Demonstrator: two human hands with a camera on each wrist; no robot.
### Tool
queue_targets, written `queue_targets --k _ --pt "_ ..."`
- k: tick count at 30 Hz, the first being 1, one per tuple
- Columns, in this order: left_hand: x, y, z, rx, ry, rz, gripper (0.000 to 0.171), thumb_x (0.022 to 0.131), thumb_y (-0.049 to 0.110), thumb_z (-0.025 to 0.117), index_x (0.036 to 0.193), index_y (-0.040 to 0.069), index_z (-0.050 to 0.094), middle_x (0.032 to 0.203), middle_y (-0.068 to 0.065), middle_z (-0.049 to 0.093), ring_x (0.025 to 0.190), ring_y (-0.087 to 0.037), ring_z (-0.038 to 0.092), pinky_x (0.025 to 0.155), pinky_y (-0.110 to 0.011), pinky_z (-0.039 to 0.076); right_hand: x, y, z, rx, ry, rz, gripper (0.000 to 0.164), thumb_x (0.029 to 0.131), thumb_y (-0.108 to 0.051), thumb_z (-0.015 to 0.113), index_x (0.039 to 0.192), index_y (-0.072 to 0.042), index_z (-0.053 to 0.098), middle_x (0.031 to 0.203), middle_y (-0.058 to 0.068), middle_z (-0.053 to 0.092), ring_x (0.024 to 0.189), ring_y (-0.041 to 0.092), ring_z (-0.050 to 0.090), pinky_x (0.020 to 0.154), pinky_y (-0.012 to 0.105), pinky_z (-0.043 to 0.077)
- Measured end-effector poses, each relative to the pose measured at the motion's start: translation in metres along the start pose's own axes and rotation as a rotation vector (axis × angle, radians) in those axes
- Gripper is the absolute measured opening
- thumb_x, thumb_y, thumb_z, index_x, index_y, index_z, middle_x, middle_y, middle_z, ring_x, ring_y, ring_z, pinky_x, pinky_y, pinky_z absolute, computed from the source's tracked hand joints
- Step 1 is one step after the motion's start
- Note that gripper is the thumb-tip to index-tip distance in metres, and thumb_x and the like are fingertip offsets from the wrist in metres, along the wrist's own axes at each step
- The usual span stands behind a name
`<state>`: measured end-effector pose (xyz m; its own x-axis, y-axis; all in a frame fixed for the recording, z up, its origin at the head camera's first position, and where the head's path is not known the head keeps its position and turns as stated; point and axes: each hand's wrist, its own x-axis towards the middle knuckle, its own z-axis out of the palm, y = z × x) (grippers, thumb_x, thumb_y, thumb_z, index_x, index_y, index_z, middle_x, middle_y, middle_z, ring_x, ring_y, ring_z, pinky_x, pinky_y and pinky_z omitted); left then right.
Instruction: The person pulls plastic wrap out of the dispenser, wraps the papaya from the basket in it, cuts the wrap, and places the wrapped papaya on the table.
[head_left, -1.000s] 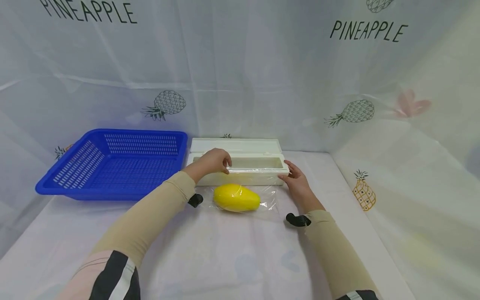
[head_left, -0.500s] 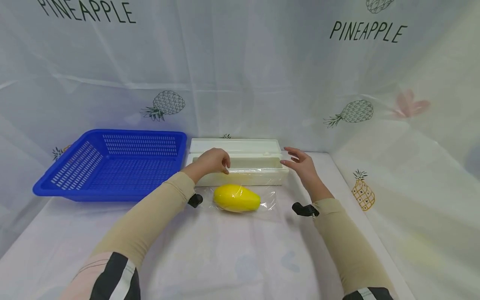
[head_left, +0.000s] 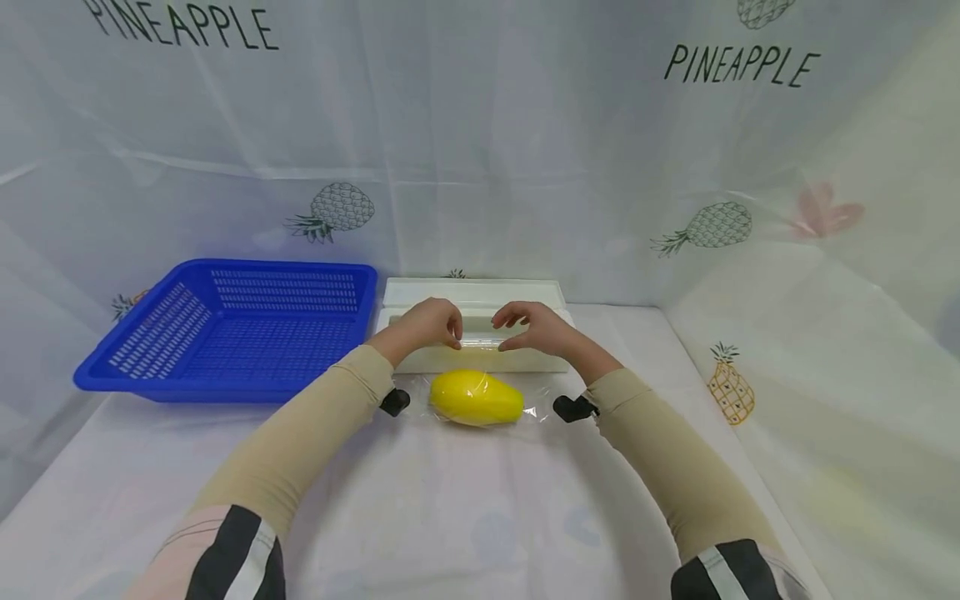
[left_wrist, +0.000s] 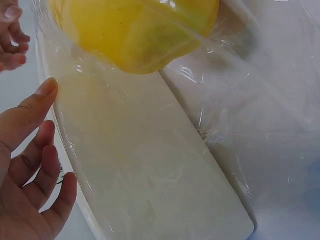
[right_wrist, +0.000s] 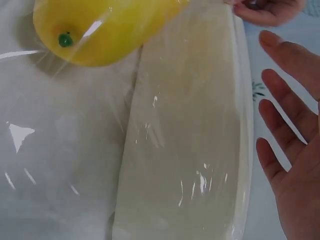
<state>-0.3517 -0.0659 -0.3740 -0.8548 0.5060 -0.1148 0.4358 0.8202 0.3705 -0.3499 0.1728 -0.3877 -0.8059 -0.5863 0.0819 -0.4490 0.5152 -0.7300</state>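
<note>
A long white box [head_left: 540, 360], its lid raised at the back, stands against the cloth backdrop; it looks like a cling film dispenser. Clear plastic film [left_wrist: 220, 135] runs from its top edge down its front and over a smooth yellow fruit [head_left: 476, 398] with a green stem end. My left hand [head_left: 427, 322] is at the box's front edge, thumb and forefinger pinching the film's edge. Close by on the right, my right hand [head_left: 542, 329] hovers over the box opening. Its thumb and fingers are spread apart, holding nothing.
A large blue plastic basket [head_left: 277, 385] stands left of the box, close to it. White patterned cloth covers the table [head_left: 450, 517] and hangs behind as a backdrop. Black wrist cameras sit below both hands.
My right hand has let go of the box's right end, lifted away, and swung left to the middle of the box. My left hand, fruit and box stay where they were.
</note>
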Motion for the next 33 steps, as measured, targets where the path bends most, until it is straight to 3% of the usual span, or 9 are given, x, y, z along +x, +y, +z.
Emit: queue_targets --k 5,11,19,29,33 --pt "0.0 0.002 0.001 0.004 -0.008 0.005 0.011 0.084 0.019 0.079 0.082 0.011 0.071 0.078 -0.001 0.063 0.073 -0.019 0.053 0.07 -0.032 0.048 0.006 -0.003 0.01 -0.033 -0.053 0.045 0.04 0.082 -0.007 0.078 0.119 0.0 0.063 0.112 0.014 0.064 0.104 0.034 0.054 0.091 0.044 0.044" --pt "-0.001 0.002 0.002 0.009 0.005 -0.002 0.013 0.084 0.019 0.079 0.079 0.012 0.069 0.077 0.0 0.063 0.072 -0.018 0.053 0.07 -0.031 0.047 0.009 -0.002 0.015 -0.041 -0.039 0.053 0.034 0.084 -0.005 0.076 0.115 0.002 0.064 0.105 0.016 0.064 0.096 0.029 0.054 0.082 0.035 0.047" --pt "-0.002 -0.001 0.001 -0.003 0.015 0.031 0.015 0.084 0.017 0.079 0.077 0.011 0.068 0.074 0.001 0.063 0.07 -0.016 0.054 0.07 -0.03 0.049 0.013 -0.004 0.014 -0.036 -0.045 0.057 0.022 0.086 -0.002 0.073 0.106 0.001 0.065 0.084 0.006 0.06 0.078 0.022 0.053 0.066 0.028 0.047" --pt "-0.006 -0.001 -0.002 -0.024 0.027 0.053 0.013 0.084 0.014 0.078 0.079 0.01 0.067 0.077 0.0 0.063 0.073 -0.018 0.055 0.073 -0.03 0.049 0.015 -0.009 0.012 -0.013 -0.075 0.049 0.018 0.088 0.003 0.068 0.104 0.006 0.063 0.085 0.008 0.062 0.079 0.024 0.058 0.071 0.031 0.052" --pt "-0.007 -0.001 -0.004 -0.023 0.03 0.08 0.013 0.084 0.013 0.078 0.079 0.011 0.066 0.076 0.0 0.062 0.074 -0.018 0.054 0.073 -0.031 0.049 0.016 -0.01 0.01 -0.013 -0.092 0.027 0.013 0.087 0.004 0.069 0.099 0.004 0.064 0.086 0.007 0.062 0.08 0.023 0.058 0.073 0.031 0.053"
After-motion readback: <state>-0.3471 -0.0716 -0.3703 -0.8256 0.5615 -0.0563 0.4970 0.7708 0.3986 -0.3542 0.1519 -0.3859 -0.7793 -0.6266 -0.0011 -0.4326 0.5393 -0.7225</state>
